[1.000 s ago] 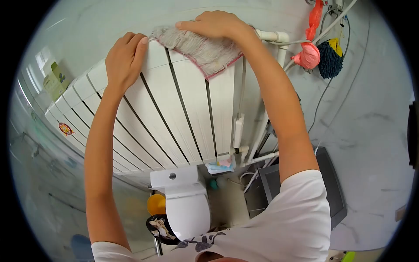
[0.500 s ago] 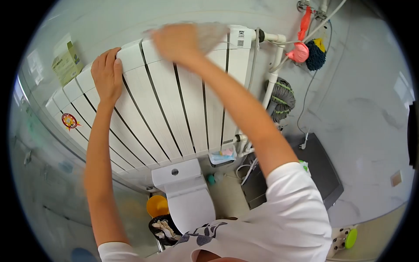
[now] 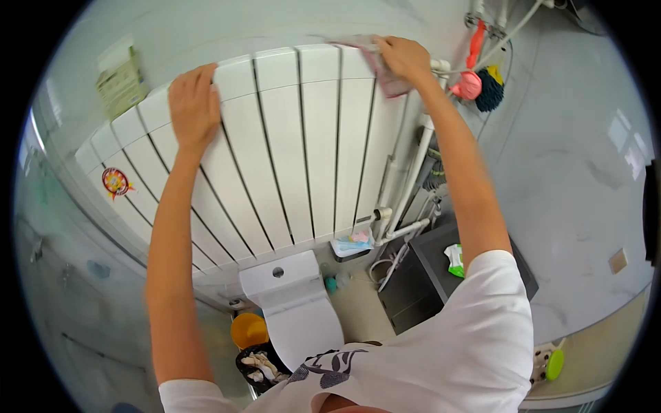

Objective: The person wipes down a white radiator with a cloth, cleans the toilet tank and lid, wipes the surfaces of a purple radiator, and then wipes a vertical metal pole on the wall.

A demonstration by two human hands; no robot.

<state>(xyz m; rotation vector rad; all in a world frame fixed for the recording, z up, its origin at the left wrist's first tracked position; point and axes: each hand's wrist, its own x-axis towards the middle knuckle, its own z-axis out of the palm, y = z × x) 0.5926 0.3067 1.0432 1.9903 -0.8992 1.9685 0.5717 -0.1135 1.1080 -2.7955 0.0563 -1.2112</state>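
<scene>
A white panel radiator [image 3: 275, 138] with dark vertical gaps fills the wall in front of me. My left hand [image 3: 194, 103] grips its top edge left of the middle, the fingers hooked over the top and the thumb on the front. At the far right top corner is my right hand [image 3: 405, 60], closed on a thin greyish cloth [image 3: 391, 84] with a reddish border. Part of the cloth lies along the top edge and part hangs over the front corner; it is blurred.
A green-white box [image 3: 120, 86] stands on the radiator's left end. White pipes [image 3: 413, 175] run down its right side, near a hanging pink brush [image 3: 468, 84] and a dark blue scrubber [image 3: 489, 93]. Below are a toilet [image 3: 299, 323], a yellow bucket [image 3: 248, 330] and a dark cabinet [image 3: 413, 296].
My right hand has moved right with the cloth, from the middle of the radiator's top to its right corner. The left hand keeps its hold on the top edge. The view has shifted slightly.
</scene>
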